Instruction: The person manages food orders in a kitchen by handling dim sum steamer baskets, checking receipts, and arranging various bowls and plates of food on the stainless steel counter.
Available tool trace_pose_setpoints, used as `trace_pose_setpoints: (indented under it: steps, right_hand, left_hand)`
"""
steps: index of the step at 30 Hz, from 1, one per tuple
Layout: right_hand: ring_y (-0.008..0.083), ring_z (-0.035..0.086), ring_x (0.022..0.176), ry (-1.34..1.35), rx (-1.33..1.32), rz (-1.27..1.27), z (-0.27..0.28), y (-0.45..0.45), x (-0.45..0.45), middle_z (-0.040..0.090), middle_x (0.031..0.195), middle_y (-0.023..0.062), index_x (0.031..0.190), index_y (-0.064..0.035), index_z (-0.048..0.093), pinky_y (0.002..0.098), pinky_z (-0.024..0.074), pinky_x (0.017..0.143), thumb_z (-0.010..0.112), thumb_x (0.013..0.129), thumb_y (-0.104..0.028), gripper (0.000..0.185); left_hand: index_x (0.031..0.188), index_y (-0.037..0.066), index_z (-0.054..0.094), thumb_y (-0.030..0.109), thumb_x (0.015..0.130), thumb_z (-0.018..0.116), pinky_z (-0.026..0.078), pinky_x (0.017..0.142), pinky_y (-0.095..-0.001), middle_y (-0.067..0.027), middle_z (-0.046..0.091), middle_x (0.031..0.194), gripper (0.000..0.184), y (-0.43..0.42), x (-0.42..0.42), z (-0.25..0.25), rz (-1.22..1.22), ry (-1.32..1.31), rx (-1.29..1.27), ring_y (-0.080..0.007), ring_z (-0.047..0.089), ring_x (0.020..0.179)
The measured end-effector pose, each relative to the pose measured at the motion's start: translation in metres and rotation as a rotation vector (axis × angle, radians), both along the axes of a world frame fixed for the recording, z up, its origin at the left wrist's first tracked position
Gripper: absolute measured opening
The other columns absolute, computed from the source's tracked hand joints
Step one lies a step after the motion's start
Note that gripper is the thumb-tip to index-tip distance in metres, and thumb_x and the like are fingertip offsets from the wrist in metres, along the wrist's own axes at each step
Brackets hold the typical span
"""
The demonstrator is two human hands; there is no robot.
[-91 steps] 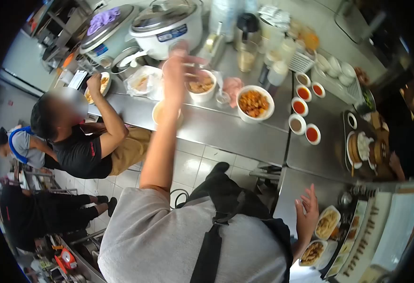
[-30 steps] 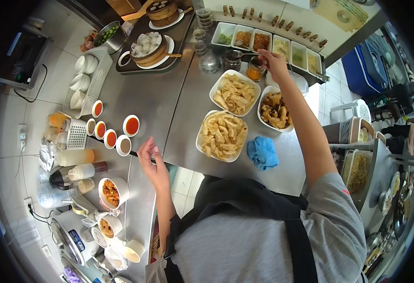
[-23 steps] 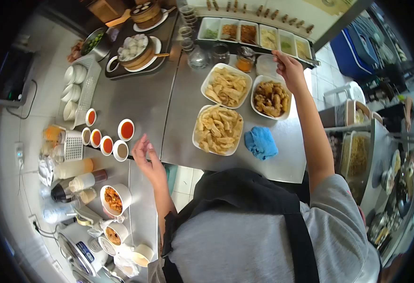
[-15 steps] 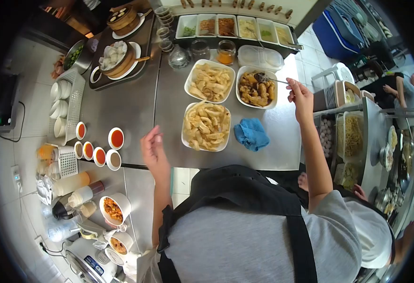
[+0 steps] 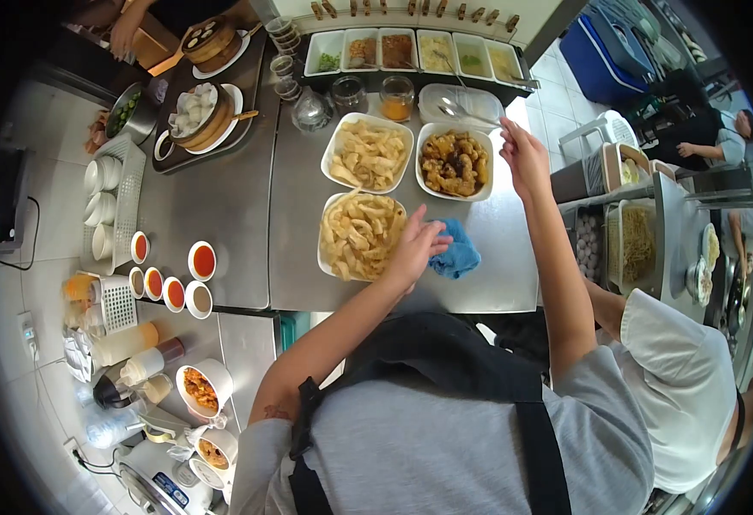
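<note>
My right hand (image 5: 522,154) is closed on the handle of a metal spoon (image 5: 465,113), whose bowl hangs over a lidded clear container (image 5: 445,99). Just below the spoon is a white bowl of glossy brown fried pieces (image 5: 454,163). My left hand (image 5: 413,249), its fingers apart, is between a white bowl of pale fried strips (image 5: 359,233) and a crumpled blue cloth (image 5: 456,251), partly covering both. Whether it touches either is unclear. A second bowl of pale strips (image 5: 369,154) sits behind the first.
Topping trays (image 5: 395,50) line the back. Glass jars (image 5: 396,97) stand before them. A dark tray (image 5: 170,154) with bamboo steamers is at left, near several sauce cups (image 5: 202,260). A person in a white shirt (image 5: 677,360) is close at right.
My left hand has moved right, from the counter's left part to the strips and cloth. The spoon has risen out of the brown pieces, towards the back. A person in white has come closer.
</note>
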State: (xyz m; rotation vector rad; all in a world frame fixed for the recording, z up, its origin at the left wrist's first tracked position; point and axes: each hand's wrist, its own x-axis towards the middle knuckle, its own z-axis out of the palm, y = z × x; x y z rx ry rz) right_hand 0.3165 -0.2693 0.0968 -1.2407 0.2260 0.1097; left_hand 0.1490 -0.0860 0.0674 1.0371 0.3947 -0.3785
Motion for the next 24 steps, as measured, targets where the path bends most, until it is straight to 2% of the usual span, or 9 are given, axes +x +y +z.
trace_pose_setpoints:
  steps: [8, 12, 14, 15, 16, 17, 19, 22, 24]
  right_hand:
    - [0.0083, 0.058, 0.053, -0.633, -0.868, 0.039, 0.042, 0.111, 0.088, 0.069, 0.073, 0.0062, 0.098, -0.0061, 0.071, 0.0249, 0.0469, 0.052, 0.056, 0.086, -0.021, 0.024]
    - [0.0082, 0.055, 0.052, -0.348, -0.66, 0.17, 0.05, 0.126, 0.095, 0.068, 0.073, 0.0043, 0.097, -0.0087, 0.072, 0.0249, 0.0457, 0.051, 0.055, 0.09, -0.022, 0.023]
    - [0.009, 0.057, 0.054, -0.328, -0.625, 0.206, 0.038, 0.136, 0.1, 0.068, 0.072, 0.0047, 0.097, -0.0088, 0.072, 0.0264, 0.0465, 0.051, 0.054, 0.09, -0.022, 0.023]
    - [0.0122, 0.06, 0.059, -0.377, -0.736, 0.239, 0.025, 0.146, 0.104, 0.067, 0.072, 0.007, 0.097, -0.0089, 0.071, 0.03, 0.0497, 0.056, 0.053, 0.089, -0.019, 0.023]
    - [0.0246, 0.064, 0.06, -0.738, -0.97, 0.255, 0.008, 0.154, 0.11, 0.068, 0.075, 0.013, 0.091, -0.0109, 0.073, 0.0358, 0.0518, 0.062, 0.056, 0.08, -0.013, 0.02]
    - [0.0287, 0.065, 0.067, -0.681, -1.0, 0.39, 0.002, 0.165, 0.109, 0.068, 0.077, 0.0138, 0.086, -0.0113, 0.073, 0.0385, 0.0525, 0.065, 0.06, 0.075, -0.016, 0.017]
    - [0.0287, 0.066, 0.076, -0.887, -1.505, 0.638, -0.023, 0.193, 0.122, 0.067, 0.077, 0.0149, 0.078, -0.0063, 0.07, 0.0419, 0.0525, 0.073, 0.065, 0.074, -0.029, 0.023]
    - [0.0329, 0.057, 0.1, -0.951, -1.182, 0.426, 0.007, 0.174, 0.081, 0.056, 0.108, 0.0146, 0.114, -0.0085, 0.055, 0.0416, 0.0483, 0.081, 0.072, 0.068, -0.048, 0.063]
    - [0.0306, 0.056, 0.087, -1.002, -0.903, 0.244, 0.035, 0.144, 0.04, 0.056, 0.095, 0.012, 0.095, -0.0087, 0.057, 0.0408, 0.0469, 0.073, 0.068, 0.075, -0.041, 0.039]
  left_hand:
    - [0.146, 0.003, 0.0, 0.014, 0.09, 0.049, 0.051, 0.082, -0.0341, -0.0188, 0.049, 0.118, 0.075, -0.016, 0.05, -0.031, 0.224, 0.177, 0.03, -0.0268, 0.06, 0.097]
    - [0.146, 0.004, 0.0, 0.016, 0.091, 0.048, 0.05, 0.085, -0.0368, -0.0208, 0.045, 0.123, 0.074, -0.017, 0.048, -0.036, 0.232, 0.144, 0.029, -0.0287, 0.059, 0.098]
    - [0.141, 0.002, 0.014, 0.022, 0.094, 0.044, 0.051, 0.085, -0.0389, -0.0224, 0.044, 0.123, 0.059, -0.018, 0.048, -0.042, 0.252, 0.105, 0.053, -0.0316, 0.059, 0.099]
    - [0.139, 0.002, 0.018, 0.023, 0.095, 0.042, 0.051, 0.086, -0.0402, -0.0227, 0.044, 0.124, 0.054, -0.015, 0.048, -0.057, 0.242, 0.08, 0.037, -0.0329, 0.059, 0.1]
    - [0.136, 0.001, 0.022, 0.025, 0.096, 0.041, 0.051, 0.086, -0.0415, -0.0229, 0.044, 0.124, 0.05, -0.018, 0.051, -0.066, 0.203, 0.05, 0.013, -0.0342, 0.058, 0.101]
    - [0.131, 0.001, 0.026, 0.025, 0.097, 0.037, 0.051, 0.088, -0.0437, -0.0227, 0.045, 0.123, 0.043, -0.021, 0.052, -0.066, 0.248, 0.05, 0.034, -0.0361, 0.058, 0.102]
    - [0.126, 0.002, 0.028, 0.025, 0.098, 0.034, 0.049, 0.091, -0.0486, -0.0211, 0.048, 0.116, 0.037, -0.02, 0.06, -0.064, 0.243, 0.042, 0.013, -0.0403, 0.055, 0.106]
    - [0.129, 0.003, 0.029, 0.021, 0.095, 0.042, 0.051, 0.088, -0.0457, -0.0202, 0.048, 0.116, 0.041, -0.012, 0.076, -0.084, 0.145, 0.001, 0.012, -0.0377, 0.057, 0.102]
    - [0.134, 0.005, 0.025, 0.015, 0.093, 0.043, 0.051, 0.086, -0.043, -0.0192, 0.046, 0.122, 0.046, -0.01, 0.078, -0.069, 0.118, 0.056, 0.064, -0.0336, 0.059, 0.099]
